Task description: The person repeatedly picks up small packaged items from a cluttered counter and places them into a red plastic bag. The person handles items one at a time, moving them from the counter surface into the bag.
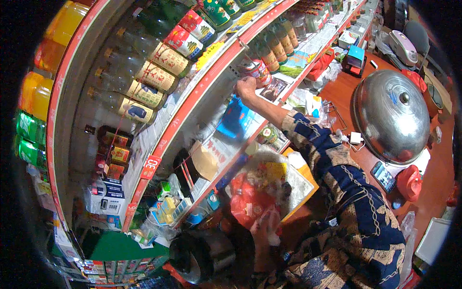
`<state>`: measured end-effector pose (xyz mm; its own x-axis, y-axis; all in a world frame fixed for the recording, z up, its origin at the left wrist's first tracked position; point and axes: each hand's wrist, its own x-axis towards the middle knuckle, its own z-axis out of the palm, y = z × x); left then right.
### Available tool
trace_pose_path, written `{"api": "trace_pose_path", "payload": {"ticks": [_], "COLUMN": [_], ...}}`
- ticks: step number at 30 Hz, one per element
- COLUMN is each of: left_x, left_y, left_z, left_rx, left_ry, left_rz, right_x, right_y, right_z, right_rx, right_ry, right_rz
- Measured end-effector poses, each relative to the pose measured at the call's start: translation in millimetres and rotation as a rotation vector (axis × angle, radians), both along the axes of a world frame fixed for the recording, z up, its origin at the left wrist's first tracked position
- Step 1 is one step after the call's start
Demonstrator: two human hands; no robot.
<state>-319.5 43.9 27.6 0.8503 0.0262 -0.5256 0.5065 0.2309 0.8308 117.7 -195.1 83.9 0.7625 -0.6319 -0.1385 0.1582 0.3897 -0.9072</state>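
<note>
My right arm, in a dark blue and tan patterned sleeve, stretches up to the middle shelf. My right hand (247,88) is there with its fingers curled closed, beside a red and white can (260,73). What the fingers hold, if anything, is hidden. Below the hand lies a blue package (236,117) on the shelf. Under my arm a red plastic bag (245,200) with clear plastic around it sits by a pale board with a yellow edge (299,185). A blurred pale shape below the bag may be my left hand (267,225); its fingers cannot be made out.
Glass bottles (154,79) line the upper shelf, with red-edged shelf fronts (190,108). On the red-brown counter (339,91) at right stand a large metal domed lid (392,115), a phone (383,176) and a red plastic item (409,183). A black cylindrical container (202,253) stands low in front.
</note>
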Motion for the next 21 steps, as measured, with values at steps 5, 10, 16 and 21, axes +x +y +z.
{"api": "trace_pose_path", "payload": {"ticks": [5, 10, 16, 21], "left_x": [12, 44, 62, 68], "left_y": [28, 42, 4, -19], "left_z": [-7, -13, 19, 30], "left_rx": [0.078, 0.044, -0.022, 0.106], "left_ry": [-0.151, -0.198, -0.215, -0.334], "left_rz": [-0.025, 0.057, 0.004, -0.171], "right_x": [-108, -229, -331, -369], "right_y": [35, 22, 21, 31], "right_z": [-6, -45, -50, -66], "right_rx": [0.116, -0.122, -0.194, -0.221], "right_ry": [-0.057, -0.132, -0.037, -0.019], "right_rz": [0.543, 0.914, 1.158, 1.112]}}
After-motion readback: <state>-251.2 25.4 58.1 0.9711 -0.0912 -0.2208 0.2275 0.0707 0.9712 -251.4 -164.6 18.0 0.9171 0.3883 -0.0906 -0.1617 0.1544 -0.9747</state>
